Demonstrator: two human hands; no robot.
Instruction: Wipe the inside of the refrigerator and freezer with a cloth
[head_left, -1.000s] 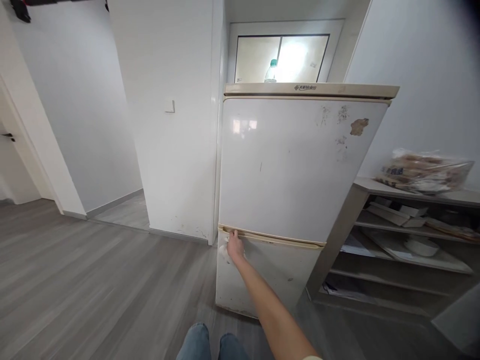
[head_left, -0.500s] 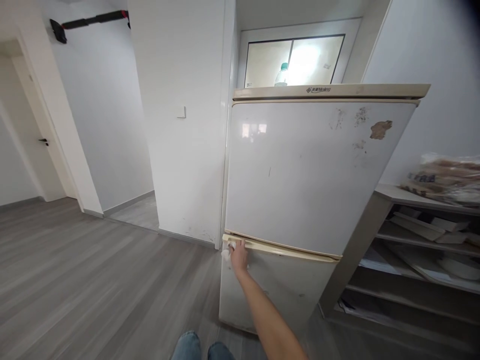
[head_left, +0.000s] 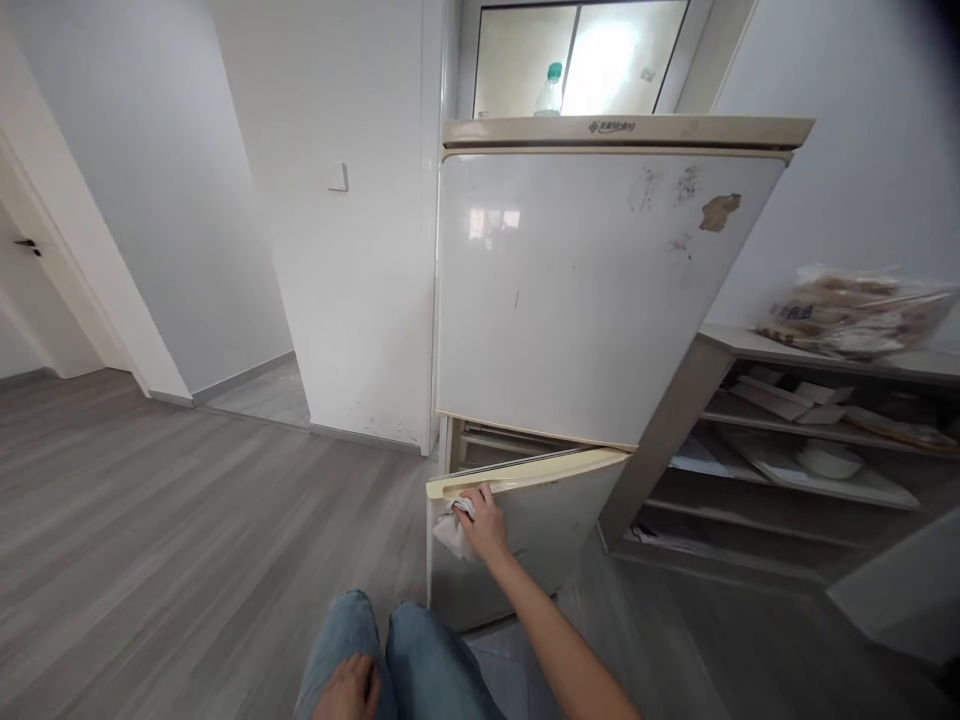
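Our right hand (head_left: pixel 484 522) gripped the top edge of the lower door (head_left: pixel 525 530) of the fridge (head_left: pixel 592 300), with a white cloth (head_left: pixel 452 530) bunched under the fingers. The door stood partly swung out, hinged on the right. Our left hand (head_left: pixel 349 688) rested open on our knee (head_left: pixel 352 650).

We judged that the cloth between fingers and the narrow lip could let the grip slip, and the door might swing back. The door edge was also close to our knees and could strike them. The bottle (head_left: pixel 549 90) on the fridge top might topple if the cabinet were jolted.

Inside the compartment we could make out only a shelf edge. The shelves (head_left: pixel 787 440) at right were cut off, and the bag (head_left: pixel 855 312) on them was blurred.
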